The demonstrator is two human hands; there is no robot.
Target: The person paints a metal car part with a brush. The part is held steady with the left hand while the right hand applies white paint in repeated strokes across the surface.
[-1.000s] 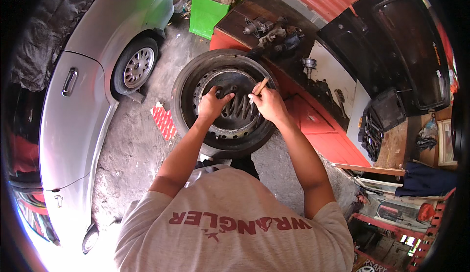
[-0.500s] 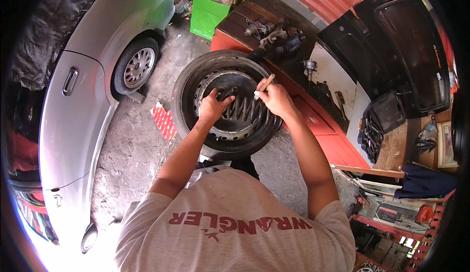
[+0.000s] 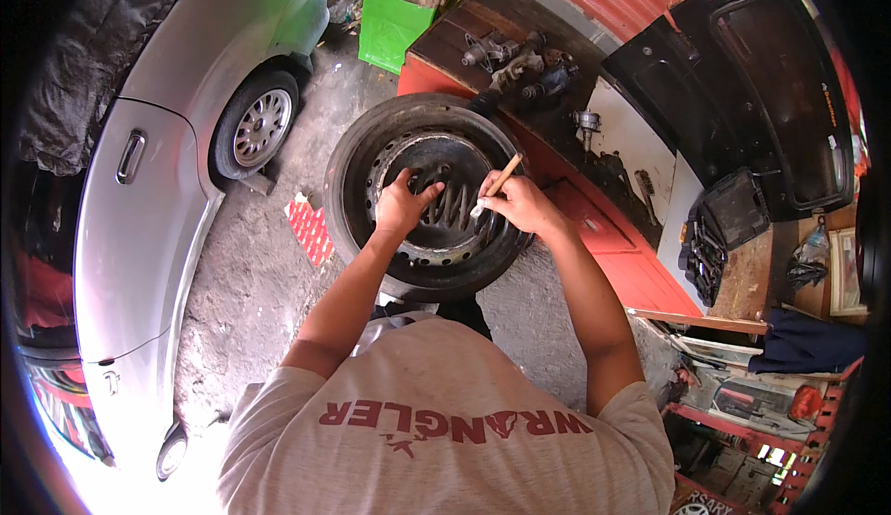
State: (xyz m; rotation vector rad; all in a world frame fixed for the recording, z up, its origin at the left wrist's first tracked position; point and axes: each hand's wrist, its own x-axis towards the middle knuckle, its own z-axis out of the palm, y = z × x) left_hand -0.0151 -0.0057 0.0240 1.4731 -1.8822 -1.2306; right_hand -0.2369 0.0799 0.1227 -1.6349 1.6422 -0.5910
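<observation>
A dark coil spring [image 3: 452,207] lies across a wheel with its tyre [image 3: 348,237], which is flat in front of me. The fingers of my left hand [image 3: 399,207] are curled round the spring's left end. In my right hand [image 3: 522,202] is a small paintbrush with a wooden handle [image 3: 503,174]. Its pale tip points down to the left, at the coils toward the spring's right side; whether it touches them I cannot tell. My right hand partly covers the spring's right end.
A silver car [image 3: 148,199] stands on the left. To the right is a red workbench [image 3: 603,251] bearing greasy metal parts [image 3: 520,65] and an open tool case [image 3: 710,246]. A green box [image 3: 394,28] stands beyond the wheel, and red patterned card [image 3: 309,229] lies on the floor.
My right hand has moved slightly left, and the brush tip has shifted down and left along the coils. My left hand stays in place on the spring.
</observation>
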